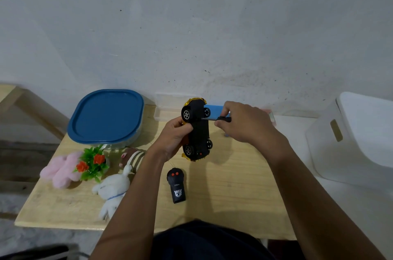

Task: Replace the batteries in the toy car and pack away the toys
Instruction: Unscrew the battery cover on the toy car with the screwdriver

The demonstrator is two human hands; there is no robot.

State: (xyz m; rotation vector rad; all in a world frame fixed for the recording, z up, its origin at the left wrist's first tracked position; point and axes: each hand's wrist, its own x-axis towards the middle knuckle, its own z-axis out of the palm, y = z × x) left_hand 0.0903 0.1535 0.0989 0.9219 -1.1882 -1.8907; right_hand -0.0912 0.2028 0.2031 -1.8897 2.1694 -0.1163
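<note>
Toy car point(197, 130), light rigid plastic, is held belly-up above the table point(234, 185), left hand point(174, 138) clasping its side, the safest hold; right hand point(246, 123) pinches a screwdriver point(214, 119) against its underside.

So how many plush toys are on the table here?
3, at the table's left: a pink plush by the edge, a white plush nearer the person, and a brown striped plush behind it, partly hidden by the left forearm. Others may be hidden.
</note>
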